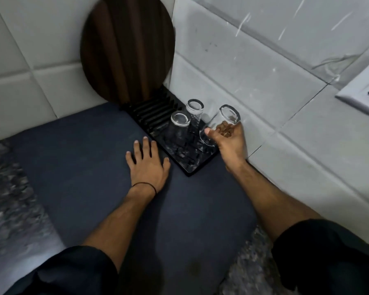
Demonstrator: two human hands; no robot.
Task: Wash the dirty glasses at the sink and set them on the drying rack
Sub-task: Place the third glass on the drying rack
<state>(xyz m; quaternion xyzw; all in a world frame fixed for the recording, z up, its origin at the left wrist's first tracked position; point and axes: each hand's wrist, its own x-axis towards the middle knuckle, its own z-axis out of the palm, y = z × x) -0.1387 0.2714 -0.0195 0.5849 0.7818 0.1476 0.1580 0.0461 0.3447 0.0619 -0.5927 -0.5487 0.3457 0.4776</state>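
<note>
Right hand [229, 139] grips a tilted clear glass [222, 118] over the black drying rack [192, 165], beside two upturned glasses [180, 121]. Left hand [147, 165] rests flat on the worktop mat [83, 156]. The glass is probably slippery and fragile, so hold its middle.

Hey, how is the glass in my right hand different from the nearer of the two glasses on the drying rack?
The held glass is gripped by the right hand and tilted; the nearer rack glass stands straight on the drying rack, with no hand on it. The held glass is at the rack's right edge; the nearer rack glass sits further left. Both are clear tumblers turned base up.
</note>
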